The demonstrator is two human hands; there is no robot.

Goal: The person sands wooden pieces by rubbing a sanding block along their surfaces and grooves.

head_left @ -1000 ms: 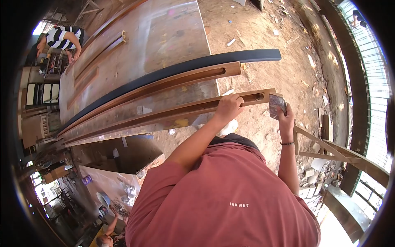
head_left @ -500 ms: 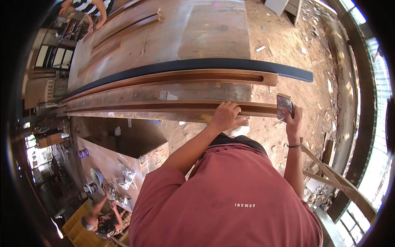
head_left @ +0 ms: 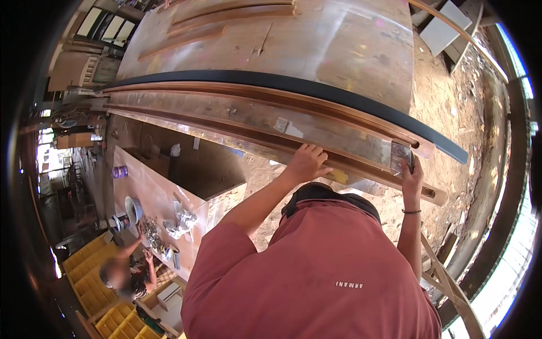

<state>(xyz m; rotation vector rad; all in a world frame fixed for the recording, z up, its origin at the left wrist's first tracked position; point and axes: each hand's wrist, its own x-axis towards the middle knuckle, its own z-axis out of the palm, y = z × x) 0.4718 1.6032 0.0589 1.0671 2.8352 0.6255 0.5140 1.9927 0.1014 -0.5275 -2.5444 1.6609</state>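
My left hand (head_left: 306,163) grips the near long brown grooved wooden rail (head_left: 243,134), its fingers over the top and its thumb on the near side. Farther right, my right hand (head_left: 412,177) is closed around a sanding block (head_left: 400,156) with a dark, speckled face. The block is at the near rail's far edge; whether it touches the wood is unclear. Behind lies a second grooved wooden rail (head_left: 339,116), with a slot near its right end. A long dark blue-grey bar (head_left: 316,86) runs along that rail's far side.
The rails lie on a stained worktable (head_left: 361,73) and overhang its right edge. More wooden strips (head_left: 226,20) lie toward the back. At lower left, a person (head_left: 132,271) works beside a pale tabletop (head_left: 152,186) holding a bowl (head_left: 133,209). Timber braces (head_left: 451,282) stand at right.
The view has turned, so the rails now slant down to the right. My right hand has brought the sanding block from beyond the near rail's end to over its length. My left hand stays on the rail.
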